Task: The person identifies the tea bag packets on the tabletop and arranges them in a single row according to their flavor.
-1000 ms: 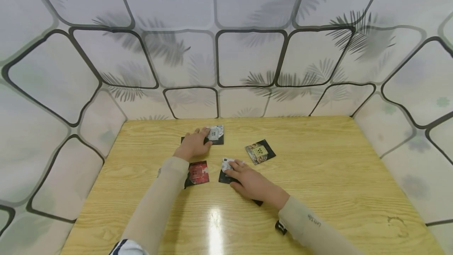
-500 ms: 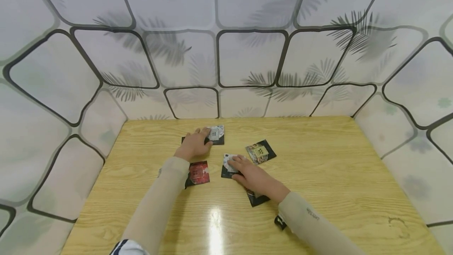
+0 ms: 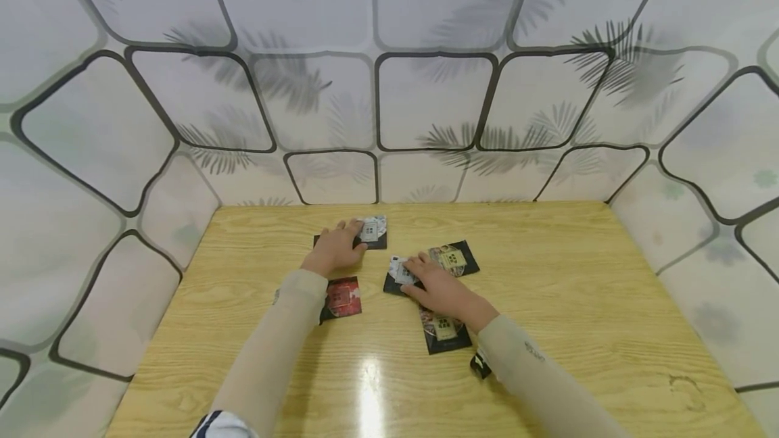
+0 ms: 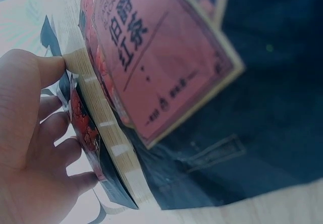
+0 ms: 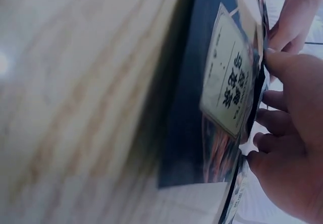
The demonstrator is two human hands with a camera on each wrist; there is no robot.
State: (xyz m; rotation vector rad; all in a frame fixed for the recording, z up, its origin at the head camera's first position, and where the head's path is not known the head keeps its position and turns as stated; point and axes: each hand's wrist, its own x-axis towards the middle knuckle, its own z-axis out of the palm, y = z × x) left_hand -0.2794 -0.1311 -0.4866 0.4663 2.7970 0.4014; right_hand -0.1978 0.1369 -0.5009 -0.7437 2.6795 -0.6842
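Observation:
Flat tea sachets with dark bases lie on the wooden table. My left hand (image 3: 335, 249) rests at the back left, its fingertips on a white-and-black sachet (image 3: 373, 230); a dark corner of something flat shows at that hand's left. Just below it lies a red tea sachet (image 3: 342, 296), partly behind the sleeve. My right hand (image 3: 443, 289) presses with fairly straight fingers on another white-and-black tea sachet (image 3: 395, 282). Touching or near those fingers is a yellow-labelled sachet (image 3: 455, 259). Under the right wrist a sachet with a cream label (image 3: 445, 331) is partly covered.
A small black item (image 3: 479, 365) shows beside the right sleeve, probably part of the wrist camera. The wooden table (image 3: 578, 316) runs back to a pale patterned curtain (image 3: 426, 100) on three sides.
My right hand has slid the white-and-black sachet away from me and slightly right, near the yellow-labelled one, which has turned a little. The cream-labelled sachet is more uncovered. The left hand stays put.

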